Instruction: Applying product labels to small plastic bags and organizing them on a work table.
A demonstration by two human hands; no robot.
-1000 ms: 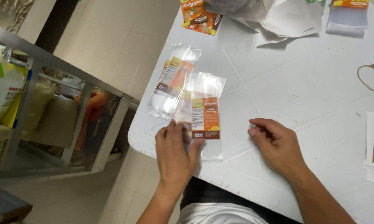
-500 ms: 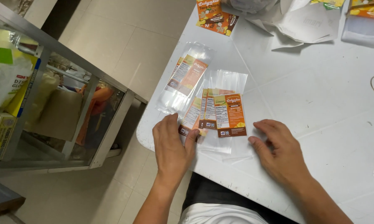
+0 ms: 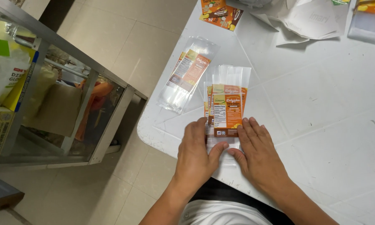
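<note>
Two hands flat on a stack of clear label pouches (image 3: 226,109) near the front edge of the white counter (image 3: 320,104). Left hand (image 3: 197,151) presses the stack's left btm corner, fingers loose, not clenched; right hand (image 3: 258,148) presses its right side, palm down, grasping nothing. A second pouch bundle (image 3: 188,75) lies just to the upper left, w/ crumpled paper (image 3: 304,18) further back.

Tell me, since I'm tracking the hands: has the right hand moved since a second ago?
Yes. The right hand has slid left along the table edge, now touching the packet stack opposite the left hand.
</note>
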